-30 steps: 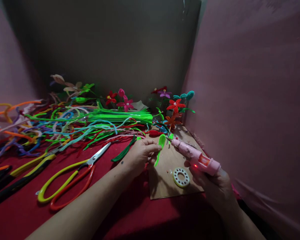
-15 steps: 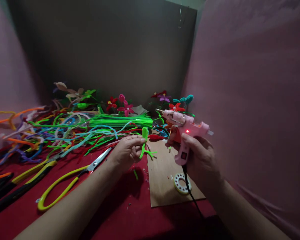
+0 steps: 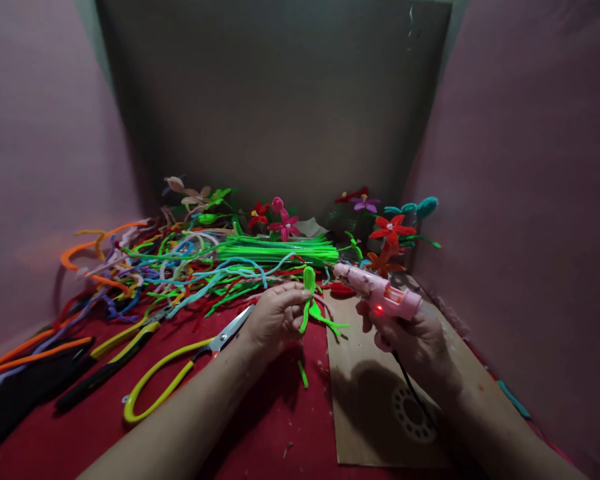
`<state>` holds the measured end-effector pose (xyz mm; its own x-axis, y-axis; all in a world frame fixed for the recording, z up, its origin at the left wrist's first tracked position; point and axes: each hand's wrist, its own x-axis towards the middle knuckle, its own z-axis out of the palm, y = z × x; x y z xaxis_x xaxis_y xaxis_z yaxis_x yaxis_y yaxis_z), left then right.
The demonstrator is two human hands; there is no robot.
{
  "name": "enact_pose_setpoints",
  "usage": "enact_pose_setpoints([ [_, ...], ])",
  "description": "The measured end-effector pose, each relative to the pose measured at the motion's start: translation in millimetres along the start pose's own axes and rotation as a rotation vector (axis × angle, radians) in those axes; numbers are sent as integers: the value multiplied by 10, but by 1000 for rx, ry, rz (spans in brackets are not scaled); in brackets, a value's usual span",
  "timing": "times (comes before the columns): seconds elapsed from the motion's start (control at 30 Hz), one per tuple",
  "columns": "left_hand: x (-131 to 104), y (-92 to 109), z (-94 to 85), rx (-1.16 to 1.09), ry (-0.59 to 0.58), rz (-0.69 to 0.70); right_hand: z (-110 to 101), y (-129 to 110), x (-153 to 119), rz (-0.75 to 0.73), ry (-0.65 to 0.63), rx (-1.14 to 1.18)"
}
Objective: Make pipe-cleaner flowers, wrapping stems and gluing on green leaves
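Observation:
Between the thumb and fingers of my left hand (image 3: 283, 313) is a bent green pipe cleaner piece (image 3: 309, 280), its loop pointing up and its loose ends hanging to the right. My right hand (image 3: 413, 343) is wrapped round a pink hot glue gun (image 3: 375, 287) with a red light lit on its side. The nozzle points left, toward the green piece but apart from it. A black cord (image 3: 409, 383) runs down from the gun's handle over the board. My palm hides most of the handle.
Yellow-handled scissors (image 3: 173, 373) and pliers (image 3: 125, 350) lie on the red cloth (image 3: 265, 427) at left. Loose coloured pipe cleaners (image 3: 130, 273) and a green bundle (image 3: 280, 250) lie behind. Pipe cleaner flowers (image 3: 391, 229) stand at the back. A white ring with holes (image 3: 414, 415) lies on the brown board (image 3: 355, 427).
My view has turned a little left, so most things appear farther right. The glue gun has tilted and come lower, its handle now more hidden. My left hand still holds the green piece.

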<state>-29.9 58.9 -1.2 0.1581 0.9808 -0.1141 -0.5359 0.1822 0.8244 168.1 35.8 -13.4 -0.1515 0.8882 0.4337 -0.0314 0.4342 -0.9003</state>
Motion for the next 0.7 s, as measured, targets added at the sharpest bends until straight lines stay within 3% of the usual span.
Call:
enact_pose_setpoints([
  [0.3, -22, -4, 34, -16, 14, -17, -77, 33, 18, 39, -25, 103],
  [0.5, -23, 14, 33, -26, -63, -42, -50, -3, -26, 55, -80, 90],
  [0.7, -37, 10, 33, 111, -16, -17, -34, 41, -32, 120, -107, 88],
])
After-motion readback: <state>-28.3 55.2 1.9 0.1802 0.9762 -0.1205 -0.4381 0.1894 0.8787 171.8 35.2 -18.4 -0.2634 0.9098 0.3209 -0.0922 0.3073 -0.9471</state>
